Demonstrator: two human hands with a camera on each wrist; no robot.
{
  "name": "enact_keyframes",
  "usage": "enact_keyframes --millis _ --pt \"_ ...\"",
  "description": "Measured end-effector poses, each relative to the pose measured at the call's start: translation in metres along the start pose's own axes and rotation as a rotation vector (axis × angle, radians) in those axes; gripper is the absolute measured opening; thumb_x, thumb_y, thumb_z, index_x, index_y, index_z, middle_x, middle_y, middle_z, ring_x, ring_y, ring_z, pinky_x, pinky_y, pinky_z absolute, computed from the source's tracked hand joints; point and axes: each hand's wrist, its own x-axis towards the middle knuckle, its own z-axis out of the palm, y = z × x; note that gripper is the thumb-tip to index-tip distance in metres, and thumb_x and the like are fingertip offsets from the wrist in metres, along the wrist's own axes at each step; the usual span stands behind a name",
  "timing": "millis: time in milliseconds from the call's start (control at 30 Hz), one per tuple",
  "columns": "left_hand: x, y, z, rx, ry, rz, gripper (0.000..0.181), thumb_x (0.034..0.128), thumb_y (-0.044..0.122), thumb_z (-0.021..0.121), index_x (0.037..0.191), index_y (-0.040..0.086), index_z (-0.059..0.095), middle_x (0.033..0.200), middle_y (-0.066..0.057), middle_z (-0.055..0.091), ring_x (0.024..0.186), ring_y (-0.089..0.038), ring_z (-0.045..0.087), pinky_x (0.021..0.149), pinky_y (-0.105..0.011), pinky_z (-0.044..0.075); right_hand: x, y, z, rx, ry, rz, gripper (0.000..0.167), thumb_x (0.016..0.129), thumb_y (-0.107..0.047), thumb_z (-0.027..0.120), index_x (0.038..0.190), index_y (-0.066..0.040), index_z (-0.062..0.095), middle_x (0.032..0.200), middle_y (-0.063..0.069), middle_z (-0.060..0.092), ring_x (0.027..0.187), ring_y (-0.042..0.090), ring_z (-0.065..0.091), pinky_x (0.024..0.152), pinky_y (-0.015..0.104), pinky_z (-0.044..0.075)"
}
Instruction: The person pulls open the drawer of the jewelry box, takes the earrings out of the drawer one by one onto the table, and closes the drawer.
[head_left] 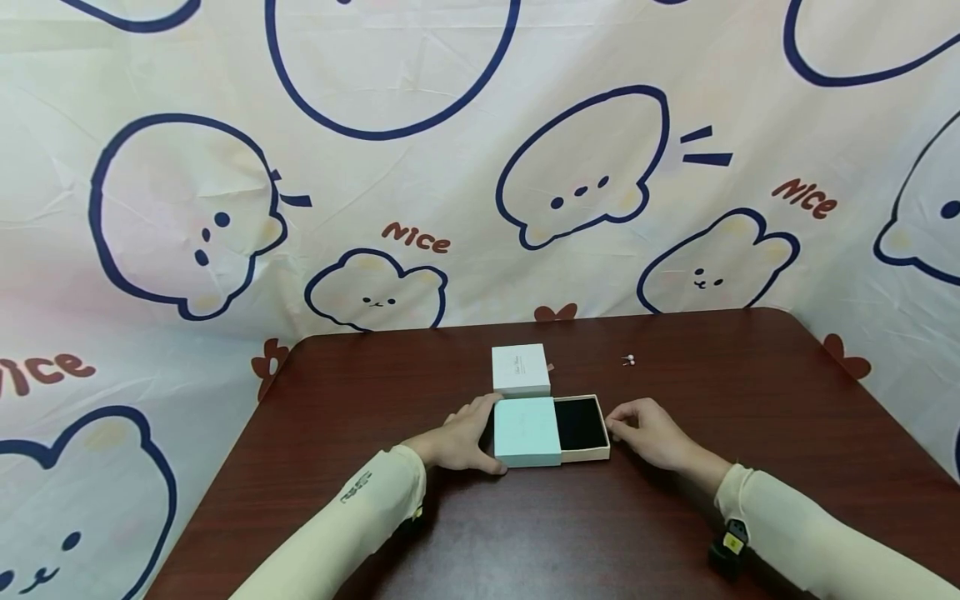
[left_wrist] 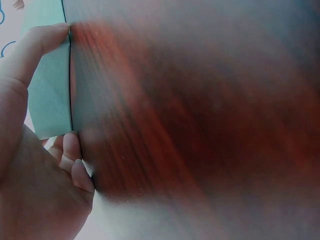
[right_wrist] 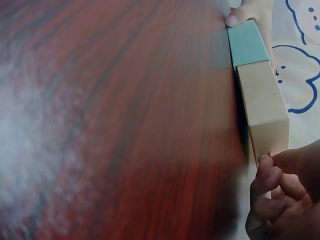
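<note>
A pale teal drawer-style box (head_left: 527,432) lies on the table with its cream inner tray (head_left: 586,456) slid partly out to the right. Black lining (head_left: 579,423) shows inside the tray. My left hand (head_left: 463,440) grips the teal sleeve by its left end, thumb on the near side and fingers round the far side. At the tray's right end, my right hand (head_left: 654,432) pinches a small tab between thumb and forefinger; in the right wrist view the tab (right_wrist: 270,153) is mostly hidden by the fingertips.
Just behind the teal box sits a white box (head_left: 521,370) with small print on its lid. A pair of small earrings (head_left: 628,360) lies farther right on the dark wooden table (head_left: 360,375). A cartoon-printed cloth (head_left: 465,183) hangs behind the table.
</note>
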Motion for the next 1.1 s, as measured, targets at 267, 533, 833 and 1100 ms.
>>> enact_keyframes --millis 267,533,833,1100 --pt "-0.0010 0.0021 -0.0015 -0.001 -0.003 -0.003 0.113 0.0798 0.042 0.084 0.162 0.015 0.011 0.167 -0.012 0.021 0.154 -0.036 0.022 0.119 -0.063 0.018 0.0010 -0.0019 0.0004 -0.007 0.002 0.010 0.016 0.098 -0.005 0.061 0.092 -0.001 0.075 0.072 0.003 0.066 0.053 0.005 0.051 0.051 0.023 0.043" --pt "-0.0001 0.0018 -0.0012 0.002 -0.004 -0.004 0.112 0.0802 0.042 0.084 0.162 0.015 0.011 0.167 -0.011 0.021 0.154 -0.036 0.022 0.119 -0.063 0.018 0.0017 -0.0025 0.0011 -0.025 0.005 -0.010 0.015 0.097 -0.006 0.062 0.092 -0.001 0.075 0.074 0.003 0.068 0.058 0.003 0.053 0.055 0.023 0.043" --pt "-0.0003 0.0008 -0.0005 -0.002 -0.009 -0.007 0.112 0.0809 0.042 0.083 0.162 0.015 0.010 0.168 -0.011 0.018 0.154 -0.036 0.020 0.119 -0.063 0.018 0.0023 -0.0035 0.0015 -0.027 -0.004 0.006 0.015 0.098 -0.005 0.061 0.092 -0.003 0.076 0.073 0.003 0.067 0.059 0.005 0.053 0.055 0.023 0.044" --pt "-0.0005 0.0011 0.0000 -0.005 -0.008 -0.004 0.113 0.0805 0.042 0.083 0.162 0.015 0.011 0.167 -0.012 0.019 0.154 -0.036 0.021 0.119 -0.063 0.018 0.0023 -0.0040 0.0043 -0.039 -0.004 -0.012 0.015 0.098 -0.005 0.061 0.093 -0.002 0.076 0.073 0.002 0.067 0.061 0.004 0.053 0.058 0.023 0.043"
